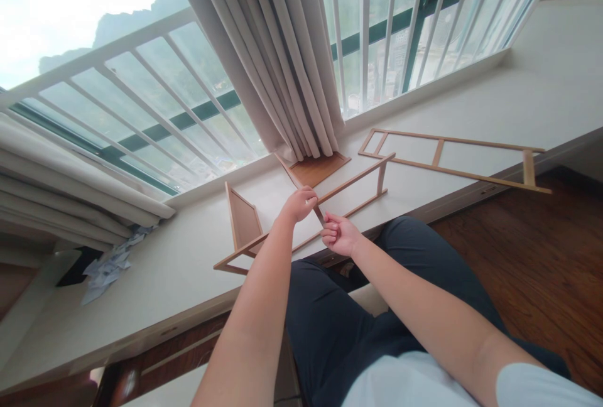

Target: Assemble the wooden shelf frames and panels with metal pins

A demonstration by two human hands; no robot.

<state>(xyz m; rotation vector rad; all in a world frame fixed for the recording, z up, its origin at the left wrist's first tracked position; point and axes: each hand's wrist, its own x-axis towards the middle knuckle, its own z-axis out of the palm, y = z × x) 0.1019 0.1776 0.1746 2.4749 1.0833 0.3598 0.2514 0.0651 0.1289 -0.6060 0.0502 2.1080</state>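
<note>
A light wooden ladder-like frame [358, 178] lies across the white window sill [179, 269] just in front of me. My left hand [299, 203] is closed round a thin wooden crosspiece at the middle of this frame. My right hand [340, 234] is closed in a fist just below and to the right of it, gripping the lower end of the same piece or a small tool; I cannot tell which. A brown wooden panel [244, 222] stands upright at the frame's left end.
A second ladder-like wooden frame [452, 159] lies flat on the sill to the right. Another brown panel [318, 168] rests under the beige curtain [277, 49]. Crumpled paper [110, 265] sits at the far left. Barred windows stand behind; wooden floor lies at the right.
</note>
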